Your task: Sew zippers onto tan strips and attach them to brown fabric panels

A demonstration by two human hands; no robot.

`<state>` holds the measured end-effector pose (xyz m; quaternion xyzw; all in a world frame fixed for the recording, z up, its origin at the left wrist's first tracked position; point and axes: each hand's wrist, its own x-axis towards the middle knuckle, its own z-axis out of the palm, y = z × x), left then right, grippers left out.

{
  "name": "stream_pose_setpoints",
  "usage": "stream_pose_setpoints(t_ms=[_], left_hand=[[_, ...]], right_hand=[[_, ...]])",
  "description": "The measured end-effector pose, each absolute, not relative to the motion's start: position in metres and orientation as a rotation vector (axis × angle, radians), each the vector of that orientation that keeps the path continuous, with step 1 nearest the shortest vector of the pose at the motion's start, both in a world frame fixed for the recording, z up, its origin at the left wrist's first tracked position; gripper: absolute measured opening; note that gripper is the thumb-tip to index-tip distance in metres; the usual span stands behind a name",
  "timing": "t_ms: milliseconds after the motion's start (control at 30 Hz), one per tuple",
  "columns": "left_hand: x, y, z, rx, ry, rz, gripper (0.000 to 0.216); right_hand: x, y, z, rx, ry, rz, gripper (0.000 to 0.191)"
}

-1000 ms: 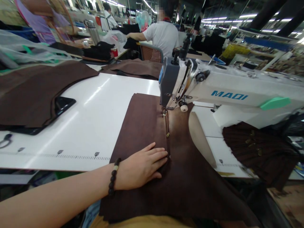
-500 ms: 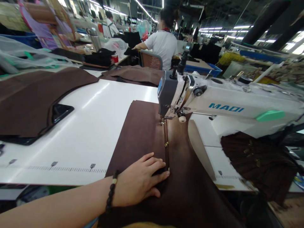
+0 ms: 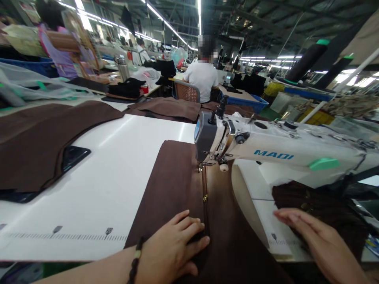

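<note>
My left hand [image 3: 173,248] lies flat, fingers stretched out, on a dark brown fabric panel [image 3: 171,189] spread on the white sewing table [image 3: 118,169]. Its fingertips rest against a zipper [image 3: 204,197] that runs up the fabric to the needle of a white sewing machine [image 3: 266,148]. My right hand [image 3: 321,242] hovers at the lower right, fingers extended and apart, holding nothing, near a pile of dark brown pleated fabric [image 3: 322,205] beside the machine.
More brown fabric pieces [image 3: 38,138] lie at the table's left over a black phone-like slab [image 3: 72,156]. Another brown piece [image 3: 168,106] lies at the far edge. A person in a white shirt [image 3: 203,77] sits ahead with their back to me. Blue bins and cluttered benches surround.
My right hand has come into view at the lower right. The view has tilted up, so my left hand and the fabric sit lower in the picture; the hand stays on the fabric by the zipper.
</note>
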<state>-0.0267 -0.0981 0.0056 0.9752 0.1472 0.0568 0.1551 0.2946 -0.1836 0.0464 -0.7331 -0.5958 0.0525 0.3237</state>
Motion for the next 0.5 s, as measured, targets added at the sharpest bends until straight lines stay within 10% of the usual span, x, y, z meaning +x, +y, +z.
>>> stream_pose_setpoints(t_ms=[500], left_hand=[[-0.023,-0.101,0.008,2.849,0.452,0.161,0.046]], right_hand=[[0.196,-0.115,-0.014,-1.42,-2.475,-0.117,0.033]])
